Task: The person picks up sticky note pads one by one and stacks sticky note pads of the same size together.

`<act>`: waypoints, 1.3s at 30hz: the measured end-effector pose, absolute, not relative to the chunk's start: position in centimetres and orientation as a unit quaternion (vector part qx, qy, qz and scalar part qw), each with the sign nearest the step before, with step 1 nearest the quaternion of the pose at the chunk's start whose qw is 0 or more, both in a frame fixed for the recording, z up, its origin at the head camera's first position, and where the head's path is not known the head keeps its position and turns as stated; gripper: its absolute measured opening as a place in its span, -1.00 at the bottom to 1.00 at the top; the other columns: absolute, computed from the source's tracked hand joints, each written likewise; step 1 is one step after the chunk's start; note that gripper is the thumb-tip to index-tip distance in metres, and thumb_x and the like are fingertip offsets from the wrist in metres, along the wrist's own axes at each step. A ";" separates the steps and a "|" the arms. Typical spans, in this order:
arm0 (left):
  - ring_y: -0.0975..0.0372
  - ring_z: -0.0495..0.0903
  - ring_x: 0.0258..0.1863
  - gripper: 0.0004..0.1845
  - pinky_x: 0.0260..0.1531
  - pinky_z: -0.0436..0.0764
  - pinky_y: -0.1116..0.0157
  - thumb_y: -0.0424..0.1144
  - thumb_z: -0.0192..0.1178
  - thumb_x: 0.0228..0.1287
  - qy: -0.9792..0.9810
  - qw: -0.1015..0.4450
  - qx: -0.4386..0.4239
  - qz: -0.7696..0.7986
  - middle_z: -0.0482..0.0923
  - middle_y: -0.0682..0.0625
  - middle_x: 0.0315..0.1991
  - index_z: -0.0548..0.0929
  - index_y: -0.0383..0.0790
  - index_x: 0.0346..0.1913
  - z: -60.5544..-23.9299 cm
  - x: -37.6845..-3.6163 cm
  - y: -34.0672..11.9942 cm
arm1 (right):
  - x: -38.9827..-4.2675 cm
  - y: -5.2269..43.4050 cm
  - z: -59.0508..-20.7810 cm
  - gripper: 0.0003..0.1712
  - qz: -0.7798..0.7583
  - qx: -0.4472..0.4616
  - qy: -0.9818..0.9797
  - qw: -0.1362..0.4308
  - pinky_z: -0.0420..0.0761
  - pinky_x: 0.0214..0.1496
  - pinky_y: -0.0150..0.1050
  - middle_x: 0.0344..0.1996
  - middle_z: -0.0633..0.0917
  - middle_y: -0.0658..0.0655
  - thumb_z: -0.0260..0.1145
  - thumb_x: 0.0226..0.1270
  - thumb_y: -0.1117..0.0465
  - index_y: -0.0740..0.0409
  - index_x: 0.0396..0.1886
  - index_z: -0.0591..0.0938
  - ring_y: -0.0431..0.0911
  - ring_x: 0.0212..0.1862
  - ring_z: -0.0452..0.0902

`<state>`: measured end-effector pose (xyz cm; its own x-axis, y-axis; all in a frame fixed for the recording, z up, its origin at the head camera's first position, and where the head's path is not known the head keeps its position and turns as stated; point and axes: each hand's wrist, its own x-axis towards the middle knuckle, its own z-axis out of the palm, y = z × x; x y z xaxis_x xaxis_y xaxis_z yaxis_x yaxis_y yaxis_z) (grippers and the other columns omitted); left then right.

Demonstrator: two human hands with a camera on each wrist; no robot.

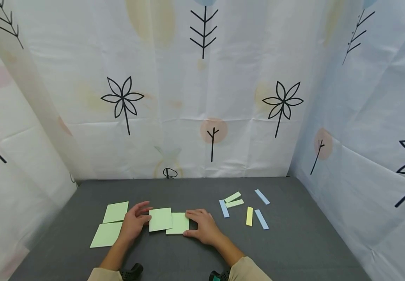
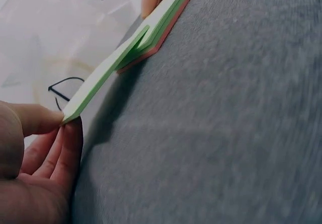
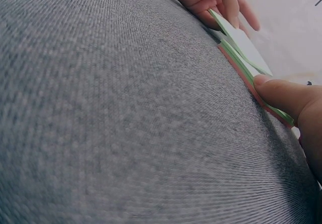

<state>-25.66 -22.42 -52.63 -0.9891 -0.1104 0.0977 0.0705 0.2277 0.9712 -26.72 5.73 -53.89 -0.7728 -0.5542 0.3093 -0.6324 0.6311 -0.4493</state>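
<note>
Pinched at its near-left edge between the thumb and fingers of the left hand (image 1: 132, 223), a pale green square paper sheet (image 1: 160, 219) is lifted off the green sticky-note pad (image 1: 178, 223) lying just to its right, which is pressed flat onto the grey felt tabletop (image 1: 293, 242) by the right hand (image 1: 202, 226).

A: What crowds the green sticky-note pad (image 1: 177, 223)?

B: Just left of it, two loose green notes (image 1: 112, 223) lie flat. Well to its right, slim blue, green and yellow strips (image 1: 245, 207) are scattered.

A: And open room?

B: Bare grey tabletop (image 1: 293, 249) nearer than the pad, and behind it up to the curtain (image 1: 202, 97).
</note>
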 end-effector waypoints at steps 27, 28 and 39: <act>0.21 0.44 -0.40 -0.47 -0.41 0.41 0.19 -0.37 0.46 0.01 -0.918 0.155 -0.038 -0.364 0.54 -0.09 -0.22 0.61 -0.22 0.12 -52.8 -25.4 -17.0 | -26.7 5.5 -53.7 -0.02 0.328 0.273 -0.904 0.031 0.31 0.21 0.06 0.26 0.51 -0.13 0.48 0.09 -0.13 0.05 0.47 0.29 -0.04 0.27 0.33; 0.20 0.44 -0.39 -0.47 -0.41 0.41 0.19 -0.37 0.46 0.01 -0.918 0.154 -0.039 -0.362 0.54 -0.09 -0.22 0.61 -0.22 0.12 -52.8 -25.4 -16.9 | -26.7 5.5 -53.7 -0.02 0.330 0.272 -0.903 0.030 0.31 0.21 0.06 0.27 0.51 -0.12 0.48 0.09 -0.13 0.06 0.47 0.29 -0.03 0.27 0.33; -0.05 0.57 0.02 -0.43 -0.03 0.48 -0.07 -0.22 0.49 -0.01 -0.926 0.170 -0.033 -0.337 0.58 -0.18 0.04 0.62 -0.23 0.13 -53.1 -25.1 -15.4 | -26.6 5.5 -53.8 -0.02 0.325 0.271 -0.905 0.038 0.33 0.19 0.08 0.26 0.51 -0.13 0.48 0.09 -0.15 0.05 0.46 0.30 -0.02 0.26 0.35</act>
